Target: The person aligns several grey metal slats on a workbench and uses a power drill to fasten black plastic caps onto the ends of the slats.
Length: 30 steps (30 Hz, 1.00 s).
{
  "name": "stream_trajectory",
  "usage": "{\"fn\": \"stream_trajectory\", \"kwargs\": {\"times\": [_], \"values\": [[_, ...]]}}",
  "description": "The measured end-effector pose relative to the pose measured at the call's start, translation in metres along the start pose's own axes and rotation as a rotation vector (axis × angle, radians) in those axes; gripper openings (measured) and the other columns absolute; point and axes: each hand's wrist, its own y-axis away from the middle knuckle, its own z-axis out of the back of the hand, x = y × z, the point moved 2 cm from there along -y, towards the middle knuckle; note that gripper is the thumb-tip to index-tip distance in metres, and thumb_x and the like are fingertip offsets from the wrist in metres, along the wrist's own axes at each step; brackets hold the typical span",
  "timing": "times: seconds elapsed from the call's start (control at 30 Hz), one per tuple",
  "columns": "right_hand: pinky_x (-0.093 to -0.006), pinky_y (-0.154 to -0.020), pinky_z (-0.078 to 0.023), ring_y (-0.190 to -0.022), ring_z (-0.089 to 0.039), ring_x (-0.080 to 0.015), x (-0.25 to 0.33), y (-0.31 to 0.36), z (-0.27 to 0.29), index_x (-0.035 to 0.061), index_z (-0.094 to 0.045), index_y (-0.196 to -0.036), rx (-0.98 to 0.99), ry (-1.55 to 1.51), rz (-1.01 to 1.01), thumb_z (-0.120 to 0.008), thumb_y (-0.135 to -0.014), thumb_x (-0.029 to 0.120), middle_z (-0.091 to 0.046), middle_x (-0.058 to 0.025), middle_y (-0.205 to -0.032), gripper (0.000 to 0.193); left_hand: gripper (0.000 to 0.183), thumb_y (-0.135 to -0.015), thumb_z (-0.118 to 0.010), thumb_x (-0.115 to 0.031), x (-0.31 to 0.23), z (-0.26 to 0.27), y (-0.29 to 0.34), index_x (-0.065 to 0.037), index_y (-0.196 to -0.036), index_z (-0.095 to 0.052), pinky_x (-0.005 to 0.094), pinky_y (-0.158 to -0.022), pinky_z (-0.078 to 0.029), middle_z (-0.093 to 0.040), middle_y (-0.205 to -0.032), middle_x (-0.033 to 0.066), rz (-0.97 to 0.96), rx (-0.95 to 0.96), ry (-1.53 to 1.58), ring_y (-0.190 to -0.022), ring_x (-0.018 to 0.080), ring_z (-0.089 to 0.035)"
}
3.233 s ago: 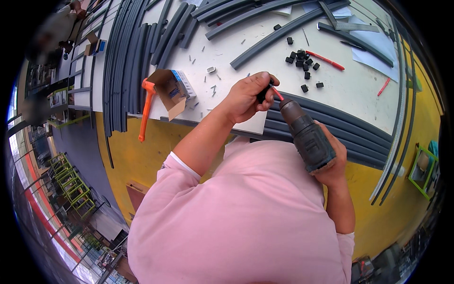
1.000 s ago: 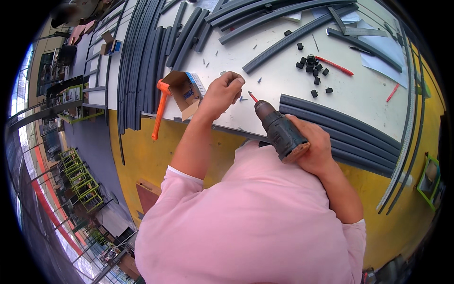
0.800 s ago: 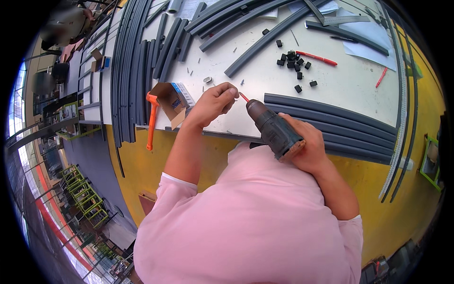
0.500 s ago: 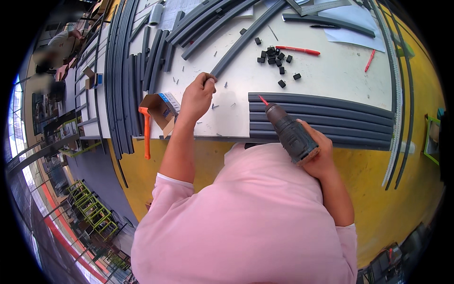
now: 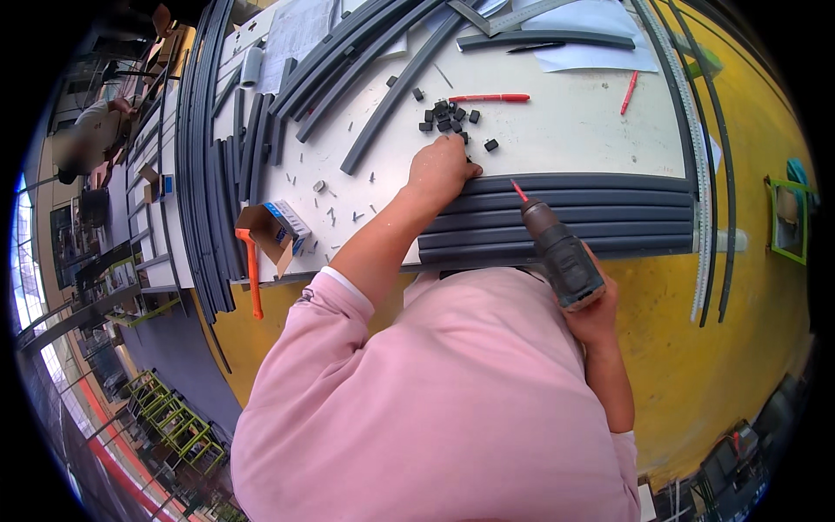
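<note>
My left hand (image 5: 439,167) reaches over the white table, its fingertips bent down around a small black plastic block beside a loose cluster of similar blocks (image 5: 444,113). The fingers mostly cover that block. Another block (image 5: 490,145) lies just right of my fingers. In my right hand (image 5: 597,300) is a dark cordless drill (image 5: 561,257), gripped by its handle. Its red-collared bit (image 5: 519,190) points up and left, over a row of grey profiles (image 5: 557,207) lying side by side along the table's near edge.
Several screws (image 5: 331,211) are scattered left of my forearm, near an opened cardboard box (image 5: 271,230) and an orange hammer (image 5: 252,274). Long grey strips (image 5: 196,165) line the left side. A red pen (image 5: 490,97) and a metal square (image 5: 504,22) lie farther back.
My left hand has left the end of the long grey profile and moved right to the black blocks. The drill stays in my right hand. The whole view has shifted a little.
</note>
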Motion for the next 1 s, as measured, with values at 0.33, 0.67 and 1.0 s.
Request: {"fn": "stream_trajectory", "kwargs": {"times": [0.33,0.67,1.0], "values": [[-0.0331,-0.1,-0.052,-0.115,-0.07,-0.0235,-0.013,0.0,0.019,-0.0015,-0.059,-0.139,-0.02,-0.023,-0.009,-0.078,-0.072,-0.003,-0.071,-0.0147,-0.128,0.069,0.033,-0.105,-0.057,-0.037,0.005,0.01,0.002,-0.005,-0.107,-0.059,0.0202,-0.052,-0.041,-0.059,-0.085,0.0027,0.301,0.363,1.896,-0.072,0.0121,-0.055],[-0.0326,-0.099,-0.052,-0.114,-0.07,-0.0229,-0.025,0.004,0.038,-0.0017,-0.058,-0.14,-0.048,-0.031,-0.002,-0.078,-0.074,-0.002,-0.071,-0.0152,-0.126,0.069,0.038,-0.105,-0.056,-0.041,-0.036,0.005,-0.023,-0.004,-0.111,-0.061,0.0464,-0.088,-0.061,-0.067,-0.11,0.0155,0.302,0.331,1.97,-0.108,0.0338,-0.068],[-0.0326,-0.095,-0.053,-0.111,-0.072,-0.0232,-0.052,0.021,0.064,-0.0016,-0.057,-0.141,-0.175,-0.123,-0.046,-0.082,-0.074,0.003,-0.073,-0.0157,-0.122,0.072,0.037,-0.104,-0.059,-0.036,-0.092,-0.037,-0.1,-0.003,-0.12,-0.063,0.0414,-0.09,-0.054,-0.066,-0.113,0.0122,0.285,0.106,1.282,-0.102,0.0253,-0.065]]}}
